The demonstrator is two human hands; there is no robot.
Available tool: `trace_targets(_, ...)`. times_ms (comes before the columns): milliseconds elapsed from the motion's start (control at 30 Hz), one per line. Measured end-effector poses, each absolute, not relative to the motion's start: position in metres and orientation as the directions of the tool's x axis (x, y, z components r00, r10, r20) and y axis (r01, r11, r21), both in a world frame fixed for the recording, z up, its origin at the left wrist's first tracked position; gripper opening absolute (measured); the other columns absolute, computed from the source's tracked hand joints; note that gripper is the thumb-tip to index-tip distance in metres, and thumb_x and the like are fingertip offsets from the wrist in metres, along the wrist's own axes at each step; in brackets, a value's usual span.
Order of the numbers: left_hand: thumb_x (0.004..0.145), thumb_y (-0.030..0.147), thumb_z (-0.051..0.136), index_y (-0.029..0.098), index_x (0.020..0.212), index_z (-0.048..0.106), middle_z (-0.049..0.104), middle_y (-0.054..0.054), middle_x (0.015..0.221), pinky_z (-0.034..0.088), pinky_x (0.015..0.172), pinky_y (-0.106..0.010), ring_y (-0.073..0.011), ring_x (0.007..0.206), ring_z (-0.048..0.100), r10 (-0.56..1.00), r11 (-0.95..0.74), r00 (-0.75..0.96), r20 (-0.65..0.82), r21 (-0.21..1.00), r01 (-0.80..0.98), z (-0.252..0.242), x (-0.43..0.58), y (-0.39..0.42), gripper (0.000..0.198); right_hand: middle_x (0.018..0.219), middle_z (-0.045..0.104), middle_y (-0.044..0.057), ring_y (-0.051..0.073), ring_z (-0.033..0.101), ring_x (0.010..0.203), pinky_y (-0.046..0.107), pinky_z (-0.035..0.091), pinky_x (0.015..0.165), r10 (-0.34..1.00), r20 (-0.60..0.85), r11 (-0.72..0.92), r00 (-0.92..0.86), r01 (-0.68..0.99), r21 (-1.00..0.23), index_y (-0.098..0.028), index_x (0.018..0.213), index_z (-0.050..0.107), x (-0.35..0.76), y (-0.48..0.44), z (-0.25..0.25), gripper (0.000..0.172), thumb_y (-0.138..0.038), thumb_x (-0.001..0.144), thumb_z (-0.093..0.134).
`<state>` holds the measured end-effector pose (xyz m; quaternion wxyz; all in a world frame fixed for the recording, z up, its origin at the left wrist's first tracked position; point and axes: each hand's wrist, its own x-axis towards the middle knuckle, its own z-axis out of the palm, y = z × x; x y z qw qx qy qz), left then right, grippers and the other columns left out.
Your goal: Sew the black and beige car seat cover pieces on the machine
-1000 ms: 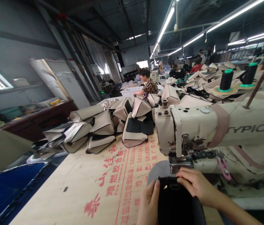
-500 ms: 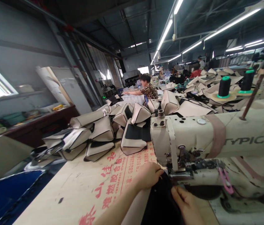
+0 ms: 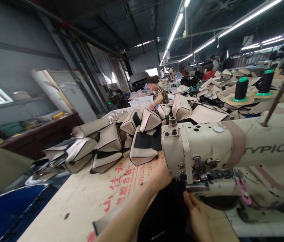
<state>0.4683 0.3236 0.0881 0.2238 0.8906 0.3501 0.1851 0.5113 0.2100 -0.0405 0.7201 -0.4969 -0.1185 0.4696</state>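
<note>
A black and beige fabric piece [image 3: 167,208] lies at the head of the sewing machine [image 3: 199,144], its upper end by the needle area. My left hand [image 3: 164,174] rests at the far left edge of the black part, its fingers hidden behind the machine head. With thumb and fingers closed, my right hand [image 3: 197,213] grips the right edge of the black part, just below the machine's arm. A beige flap of the piece sticks out to the left under my left forearm.
Several beige pieces with black edging [image 3: 109,139] are piled behind the plywood table [image 3: 63,201]. Pink-handled thread snips [image 3: 243,191] hang on the machine. Black thread cones [image 3: 241,90] stand behind it. A blue bin [image 3: 13,211] is at left; a co-worker [image 3: 160,92] is beyond the pile.
My left hand has moved forward, its fingers passing behind the machine head. The black fabric has shifted and bunched, and its beige flap now shows at left. The co-worker's arm has come down.
</note>
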Motion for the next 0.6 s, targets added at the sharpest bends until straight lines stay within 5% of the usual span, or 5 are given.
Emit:
trace_targets(100,0.071,0.009,0.048,0.021,0.091,0.063,0.062,-0.008,0.101,0.044,0.082,-0.033,-0.0240,0.095,0.057,0.630,-0.754,0.755,0.181,0.373,0.540,0.076,0.440,0.274,0.027,0.080,0.066,0.005,0.024,0.058,0.086,0.028,0.044,0.077,0.750,-0.282,0.043,0.598,-0.469,-0.882,-0.013,0.081,0.068,0.513,0.208,-0.040,0.049,-0.059,0.066,0.062)
trace_targets(167,0.075,0.013,0.047,0.023,0.079,0.064,0.064,-0.004,0.076,0.048,0.059,-0.025,-0.0199,0.069,0.062,0.565,-0.796,0.824,0.040,0.291,0.531,0.057,0.423,0.238,0.019,0.072,0.065,0.004,0.023,0.057,0.081,0.026,0.044,0.073,0.735,-0.263,0.041,0.626,-0.428,-0.903,-0.015,0.071,0.068,0.516,0.205,-0.037,0.043,-0.057,0.063,0.065)
trace_targets(233,0.083,0.022,0.043,0.021,0.087,0.062,0.065,-0.007,0.080,0.046,0.051,-0.024,-0.0214,0.072,0.064,0.701,-0.702,0.708,0.087,0.260,0.663,0.037,0.416,0.216,0.019,0.067,0.063,0.003,0.023,0.057,0.077,0.026,0.043,0.069,0.739,-0.253,0.046,0.625,-0.421,-0.906,-0.015,0.067,0.067,0.519,0.203,-0.033,0.043,-0.058,0.062,0.065)
trace_targets(367,0.089,0.037,0.032,0.009,0.105,0.054,0.061,-0.019,0.100,0.049,0.068,-0.034,-0.0292,0.093,0.060,0.890,-0.449,0.408,0.205,0.233,0.863,0.022,0.436,0.217,0.039,0.064,0.061,0.003,0.021,0.055,0.069,0.024,0.042,0.061,0.762,-0.242,0.057,0.601,-0.433,-0.900,-0.012,0.066,0.065,0.520,0.201,-0.026,0.048,-0.060,0.062,0.064)
trace_targets(600,0.086,0.054,0.029,0.008,0.087,0.056,0.062,-0.016,0.076,0.045,0.060,-0.035,-0.0313,0.077,0.063,0.949,-0.314,0.306,0.081,0.119,0.942,0.043,0.473,0.238,0.054,0.058,0.059,0.002,0.020,0.055,0.061,0.024,0.040,0.053,0.798,-0.269,0.063,0.539,-0.519,-0.853,-0.011,0.074,0.066,0.519,0.203,-0.028,0.053,-0.062,0.061,0.062)
